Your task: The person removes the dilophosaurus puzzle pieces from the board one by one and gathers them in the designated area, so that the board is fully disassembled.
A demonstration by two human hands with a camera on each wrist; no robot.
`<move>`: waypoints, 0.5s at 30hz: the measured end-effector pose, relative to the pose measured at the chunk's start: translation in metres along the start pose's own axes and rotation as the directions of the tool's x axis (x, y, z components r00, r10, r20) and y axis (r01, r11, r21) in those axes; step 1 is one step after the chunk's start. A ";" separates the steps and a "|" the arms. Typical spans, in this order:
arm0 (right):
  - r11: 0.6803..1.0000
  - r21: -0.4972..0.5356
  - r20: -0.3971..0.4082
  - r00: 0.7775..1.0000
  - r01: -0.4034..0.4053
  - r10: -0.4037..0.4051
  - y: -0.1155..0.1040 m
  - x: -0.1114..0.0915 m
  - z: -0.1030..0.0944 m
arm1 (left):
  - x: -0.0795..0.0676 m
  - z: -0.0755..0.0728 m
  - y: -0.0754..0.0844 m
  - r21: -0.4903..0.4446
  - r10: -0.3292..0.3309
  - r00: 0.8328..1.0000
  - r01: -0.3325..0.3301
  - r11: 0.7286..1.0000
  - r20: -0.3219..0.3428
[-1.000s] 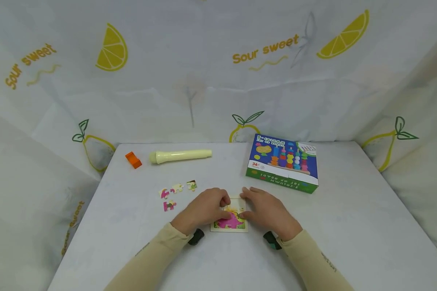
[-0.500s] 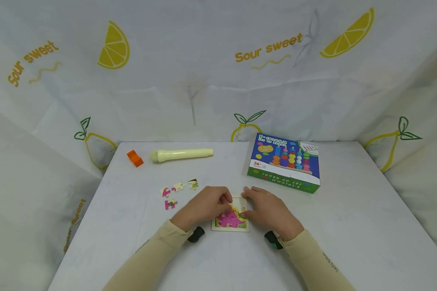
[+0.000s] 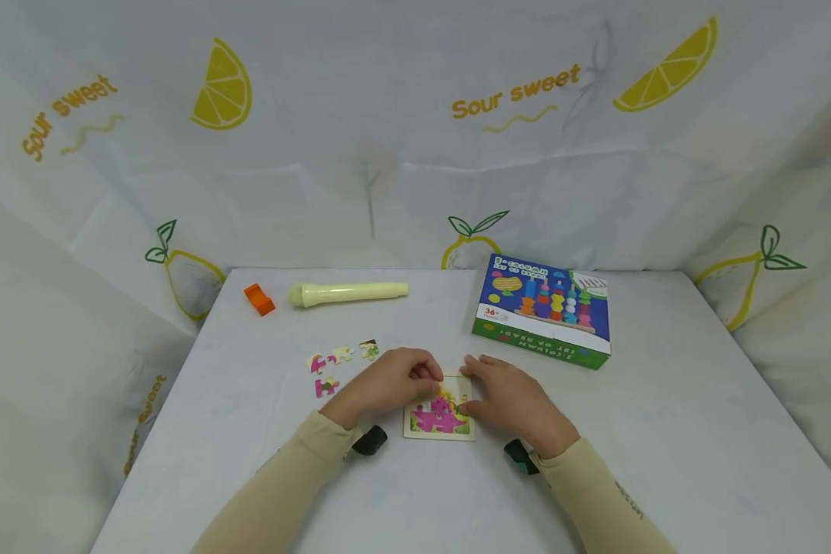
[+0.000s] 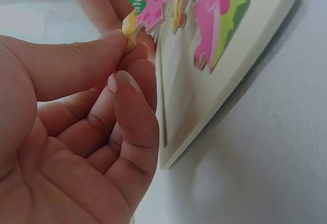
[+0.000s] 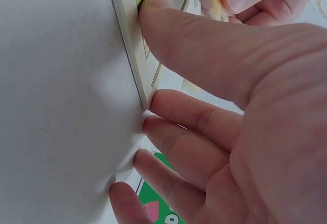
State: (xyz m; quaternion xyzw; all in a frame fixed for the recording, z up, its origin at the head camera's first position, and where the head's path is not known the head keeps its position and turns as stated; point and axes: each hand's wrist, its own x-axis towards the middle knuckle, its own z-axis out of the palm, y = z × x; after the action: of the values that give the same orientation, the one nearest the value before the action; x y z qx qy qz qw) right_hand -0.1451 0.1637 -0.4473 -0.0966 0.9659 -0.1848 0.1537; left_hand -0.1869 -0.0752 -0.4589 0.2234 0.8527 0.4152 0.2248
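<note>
My left hand (image 3: 392, 378) is over the upper left of a small square puzzle board (image 3: 439, 437). Between its thumb and index finger it pinches a pink, spotted jigsaw piece (image 4: 156, 10) with a yellow end, tilted above the board. A pink dinosaur picture fills part of the recess, and bare wood shows in the left wrist view. My right hand (image 3: 515, 402) steadies the board: the thumb (image 5: 168, 22) presses on its inner right side, and the index fingertip touches a corner. The other fingers of that hand extend down to the table.
Several loose jigsaw pieces (image 3: 327, 387) lie left of the board. Farther back are an orange block (image 3: 259, 299) and a pale yellow toy microphone (image 3: 349, 294). A blue and green bead-set box (image 3: 543, 310) stands behind the right hand. A white curtain (image 3: 305, 192) hangs behind the table.
The left hand has lifted and drawn back slightly to the left, and its thumb has come off the picture. More of the dinosaur shows. The right hand stays on the board.
</note>
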 end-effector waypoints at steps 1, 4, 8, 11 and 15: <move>1.000 0.003 0.001 1.000 0.000 0.000 0.000 0.000 0.000 | -0.001 -0.002 0.000 -0.003 -0.003 1.000 0.003 1.000 -0.005; 1.000 0.011 0.005 1.000 0.001 -0.002 -0.001 -0.001 -0.001 | -0.008 -0.013 -0.004 -0.007 -0.020 0.999 0.020 1.000 -0.041; 1.000 0.013 0.008 1.000 0.005 -0.005 -0.002 -0.003 -0.001 | -0.024 -0.032 -0.015 -0.003 -0.065 0.992 0.065 0.998 -0.108; 1.000 0.010 0.008 1.000 0.003 -0.003 -0.002 -0.004 -0.001 | -0.040 -0.048 -0.027 0.030 -0.113 0.982 0.119 0.992 -0.153; 1.000 0.008 0.016 1.000 -0.006 0.006 -0.002 -0.002 0.000 | -0.061 -0.068 -0.044 0.052 -0.172 0.963 0.186 0.981 -0.208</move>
State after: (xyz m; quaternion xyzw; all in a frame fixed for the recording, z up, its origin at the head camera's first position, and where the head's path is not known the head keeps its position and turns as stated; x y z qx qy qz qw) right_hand -0.1429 0.1623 -0.4458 -0.0944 0.9641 -0.1876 0.1622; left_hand -0.1858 -0.1759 -0.4449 0.1097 0.9021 0.3832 0.1654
